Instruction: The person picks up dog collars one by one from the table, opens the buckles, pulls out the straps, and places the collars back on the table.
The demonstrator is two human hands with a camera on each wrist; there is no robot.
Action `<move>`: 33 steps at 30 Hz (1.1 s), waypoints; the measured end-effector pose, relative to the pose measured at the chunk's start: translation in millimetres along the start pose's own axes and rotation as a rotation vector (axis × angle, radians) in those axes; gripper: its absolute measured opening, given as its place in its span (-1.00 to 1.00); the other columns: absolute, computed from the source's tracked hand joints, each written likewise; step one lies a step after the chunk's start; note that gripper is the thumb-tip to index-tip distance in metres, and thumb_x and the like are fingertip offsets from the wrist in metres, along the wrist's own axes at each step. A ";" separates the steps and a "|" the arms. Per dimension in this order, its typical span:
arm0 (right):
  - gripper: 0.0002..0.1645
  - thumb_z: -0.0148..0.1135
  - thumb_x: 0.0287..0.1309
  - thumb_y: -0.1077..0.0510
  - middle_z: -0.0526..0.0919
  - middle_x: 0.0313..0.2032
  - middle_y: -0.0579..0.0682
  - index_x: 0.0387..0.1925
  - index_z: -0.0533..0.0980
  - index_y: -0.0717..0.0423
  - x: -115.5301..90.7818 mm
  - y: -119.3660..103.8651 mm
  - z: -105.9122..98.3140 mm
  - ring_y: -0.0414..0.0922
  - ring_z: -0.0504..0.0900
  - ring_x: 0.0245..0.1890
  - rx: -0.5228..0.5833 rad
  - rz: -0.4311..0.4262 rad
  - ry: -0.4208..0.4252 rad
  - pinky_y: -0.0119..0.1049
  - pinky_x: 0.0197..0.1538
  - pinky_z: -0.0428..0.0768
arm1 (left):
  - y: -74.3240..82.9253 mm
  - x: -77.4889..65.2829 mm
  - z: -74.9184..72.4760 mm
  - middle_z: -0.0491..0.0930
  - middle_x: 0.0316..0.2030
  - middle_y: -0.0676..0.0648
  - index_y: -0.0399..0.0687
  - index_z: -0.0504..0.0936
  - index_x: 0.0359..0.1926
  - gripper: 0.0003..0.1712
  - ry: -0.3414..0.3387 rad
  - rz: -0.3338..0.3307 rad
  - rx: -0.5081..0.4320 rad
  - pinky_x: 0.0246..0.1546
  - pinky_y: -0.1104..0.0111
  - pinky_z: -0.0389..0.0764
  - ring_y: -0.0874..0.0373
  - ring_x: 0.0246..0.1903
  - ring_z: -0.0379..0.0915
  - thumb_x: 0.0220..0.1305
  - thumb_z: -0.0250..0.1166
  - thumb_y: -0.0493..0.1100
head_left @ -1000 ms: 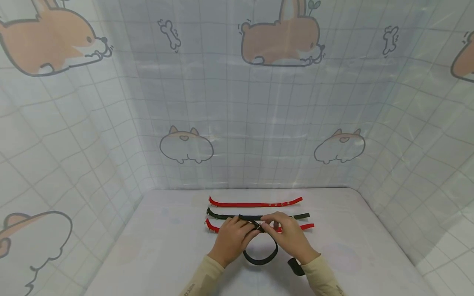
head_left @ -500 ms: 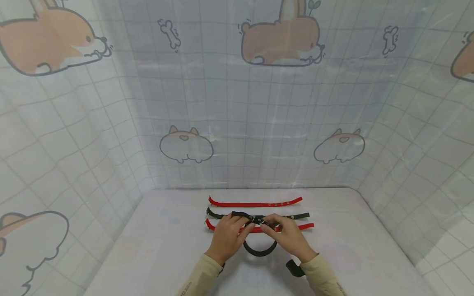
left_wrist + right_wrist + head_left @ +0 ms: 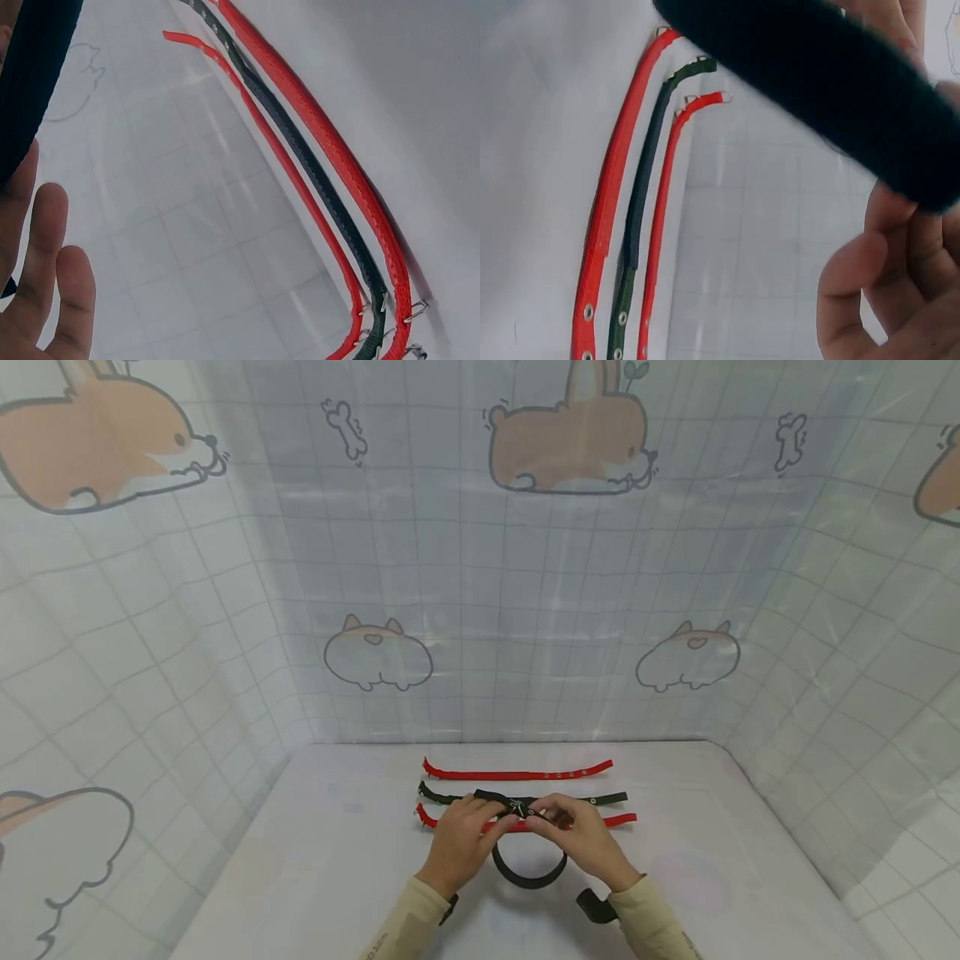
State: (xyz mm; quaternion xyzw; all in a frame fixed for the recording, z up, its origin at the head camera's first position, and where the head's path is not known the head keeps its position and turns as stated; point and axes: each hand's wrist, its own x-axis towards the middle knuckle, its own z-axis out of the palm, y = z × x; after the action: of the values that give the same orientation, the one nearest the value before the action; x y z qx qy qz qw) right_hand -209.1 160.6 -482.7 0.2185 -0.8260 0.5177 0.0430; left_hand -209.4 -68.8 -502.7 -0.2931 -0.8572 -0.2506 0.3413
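Observation:
A dark collar, bent into a loop, hangs between my two hands above the table. My left hand pinches it beside the metal buckle, and its strap end sticks up past those fingers. From the other side my right hand pinches the strap with thumb and fingertips close to the buckle. The collar's wide dark band fills the top of the right wrist view. In the left wrist view, several outer fingers of the left hand stand away from the band.
Three collars lie stretched out in rows behind my hands: a far red collar, a dark green collar and a nearer red collar. They have metal rings and eyelets. A cartoon-printed sheet walls the white table.
The buckle area has come down slightly between my hands and the strap end has shifted left. The loop swings a little below. Both hands keep their hold; the laid-out collars stay put.

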 end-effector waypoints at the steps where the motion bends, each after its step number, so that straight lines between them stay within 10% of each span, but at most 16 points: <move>1: -0.74 0.43 0.21 -0.12 0.63 -0.42 -0.15 -0.10 0.67 -0.19 0.2 1.1 -1.2 -0.15 0.60 -0.41 0.005 0.000 -0.016 -0.33 -0.35 0.54 | -0.7 0.0 -0.3 0.74 -0.29 0.13 0.08 0.77 -0.19 -0.70 -0.001 -0.003 -0.005 -0.15 0.25 0.63 0.23 -0.25 0.63 0.38 0.31 0.16; 21: -0.76 0.35 0.33 0.04 0.55 -0.46 -0.04 -0.02 0.59 -0.04 0.9 2.1 -2.6 0.09 0.60 -0.47 0.103 -0.025 -0.125 -0.32 -0.38 0.54 | -3.4 -0.9 -1.7 0.66 -0.41 0.17 0.08 0.79 -0.25 -0.71 0.010 0.029 -0.054 -0.31 0.38 0.55 0.28 -0.35 0.47 0.35 0.34 0.15; 33: -0.74 0.33 0.34 0.00 0.65 -0.34 -0.08 -0.01 0.57 -0.04 0.5 -0.3 -0.2 -0.09 0.66 -0.40 0.077 0.034 -0.138 -0.30 -0.26 0.60 | -0.7 0.1 -3.5 0.63 -0.44 0.17 0.05 0.78 -0.29 -0.72 0.030 0.056 -0.066 -0.37 0.44 0.51 0.29 -0.39 0.41 0.34 0.36 0.13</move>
State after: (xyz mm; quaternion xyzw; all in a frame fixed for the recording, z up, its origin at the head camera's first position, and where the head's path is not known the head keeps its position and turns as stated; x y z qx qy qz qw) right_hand -209.5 160.6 -482.1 0.2414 -0.8101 0.5334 -0.0312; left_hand -208.4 -71.4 -500.5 -0.3245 -0.8347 -0.2734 0.3509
